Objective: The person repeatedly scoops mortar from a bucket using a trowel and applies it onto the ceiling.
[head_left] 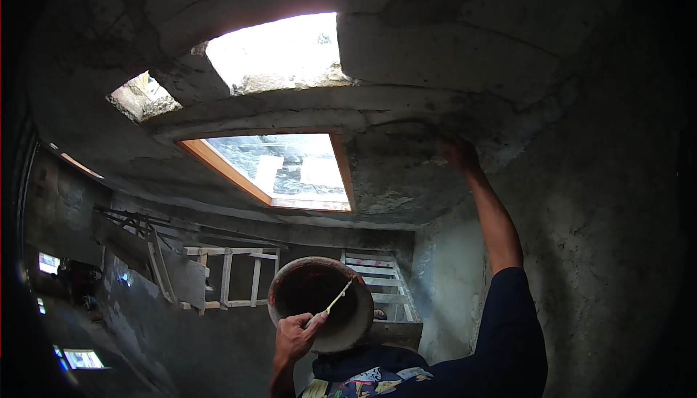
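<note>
My left hand [294, 338] is closed on the pale, cord-like handle [338, 298] of a round bucket [356, 329]. The bucket hangs in front of my body with its wide mouth facing up and a reddish tint along the rim. Its inside is dark, so the contents are hard to make out. High on the right, my outstretched right hand [459, 156] is at the rough grey wall [406, 158], close to the corner. Shadow hides its fingers and anything they may hold.
A wood-framed window [346, 173] is set in the wall left of my right hand, below two bright openings [279, 50]. Lower down are a wooden ladder-like frame [255, 278] and slatted wooden steps [385, 282] behind the bucket. Another wall [581, 267] rises at my right.
</note>
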The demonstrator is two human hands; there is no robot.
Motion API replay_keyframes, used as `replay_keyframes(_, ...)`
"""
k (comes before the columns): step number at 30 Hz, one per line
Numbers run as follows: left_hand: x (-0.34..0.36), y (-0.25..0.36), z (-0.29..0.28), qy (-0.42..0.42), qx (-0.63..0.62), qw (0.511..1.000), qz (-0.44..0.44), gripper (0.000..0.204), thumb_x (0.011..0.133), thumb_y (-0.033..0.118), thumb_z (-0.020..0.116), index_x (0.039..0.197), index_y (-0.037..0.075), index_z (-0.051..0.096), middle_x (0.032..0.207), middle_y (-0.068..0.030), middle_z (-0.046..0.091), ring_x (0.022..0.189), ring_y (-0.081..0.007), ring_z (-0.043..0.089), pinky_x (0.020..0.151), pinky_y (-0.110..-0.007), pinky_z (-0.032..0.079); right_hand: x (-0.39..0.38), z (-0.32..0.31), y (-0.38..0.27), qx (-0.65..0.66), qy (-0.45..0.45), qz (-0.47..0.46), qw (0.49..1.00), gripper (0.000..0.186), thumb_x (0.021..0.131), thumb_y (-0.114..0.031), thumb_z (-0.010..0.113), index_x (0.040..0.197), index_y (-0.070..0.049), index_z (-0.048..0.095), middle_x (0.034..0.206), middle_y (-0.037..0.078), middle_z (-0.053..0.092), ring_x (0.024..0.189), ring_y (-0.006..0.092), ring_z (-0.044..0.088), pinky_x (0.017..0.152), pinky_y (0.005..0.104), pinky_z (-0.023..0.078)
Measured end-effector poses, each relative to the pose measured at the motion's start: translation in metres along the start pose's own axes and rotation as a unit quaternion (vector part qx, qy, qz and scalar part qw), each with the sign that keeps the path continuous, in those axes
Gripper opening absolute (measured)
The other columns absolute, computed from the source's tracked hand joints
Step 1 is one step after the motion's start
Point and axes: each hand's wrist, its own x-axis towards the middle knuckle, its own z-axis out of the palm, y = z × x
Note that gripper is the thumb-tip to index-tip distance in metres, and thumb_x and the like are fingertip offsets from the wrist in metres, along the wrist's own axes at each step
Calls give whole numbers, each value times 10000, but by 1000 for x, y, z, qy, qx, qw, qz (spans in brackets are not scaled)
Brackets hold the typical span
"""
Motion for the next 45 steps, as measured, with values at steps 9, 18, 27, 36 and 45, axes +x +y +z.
replay_keyframes(9, -5, 3, 1, -3, 5, 999, 35, 528, 897, 489, 644, 718, -8, 627, 489, -74, 410, 468, -109, 374, 457, -330, 318, -64, -47, -26, 21, 30, 105, 994, 491, 789, -227, 729, 1261, -161, 611, 1258, 144, 576, 1057, 367, 615, 852, 431, 535)
replay_keyframes(18, -2, -3, 11, -1, -29, 989, 142, 471, 975, 406, 566, 772, -19, 594, 531, -121, 430, 508, -119, 344, 471, -353, 320, -245, -138, -142, 224, -15, 217, 950, 566, 763, -368, 730, 1211, -39, 624, 1087, 205, 666, 1020, 361, 649, 867, 408, 519)
replay_keyframes(27, 1, 17, 14, -35, -70, 979, 188, 423, 1021, 332, 471, 815, -32, 534, 599, -143, 458, 529, -193, 409, 530, -366, 371, -296, -236, -238, 263, -288, 192, 901, 480, 700, -246, 748, 1150, -93, 684, 912, 140, 682, 858, 257, 664, 796, 380, 524)
replay_keyframes(36, -2, 22, 19, -44, -121, 970, 207, 462, 1038, 344, 441, 747, -10, 496, 582, -9, 409, 568, -68, 380, 499, -305, 337, -253, -86, -368, -79, -208, 36, 974, 208, 856, -157, 575, 1030, -98, 674, 910, 121, 630, 784, 295, 699, 636, 373, 555)
replay_keyframes(45, -21, 29, 23, 10, -186, 957, 223, 450, 1031, 342, 458, 729, 17, 532, 580, 29, 440, 548, -52, 382, 481, -276, 320, -252, -67, -395, -79, -322, 15, 943, 152, 796, -129, 610, 836, -56, 737, 945, 153, 677, 829, 245, 705, 651, 349, 563)
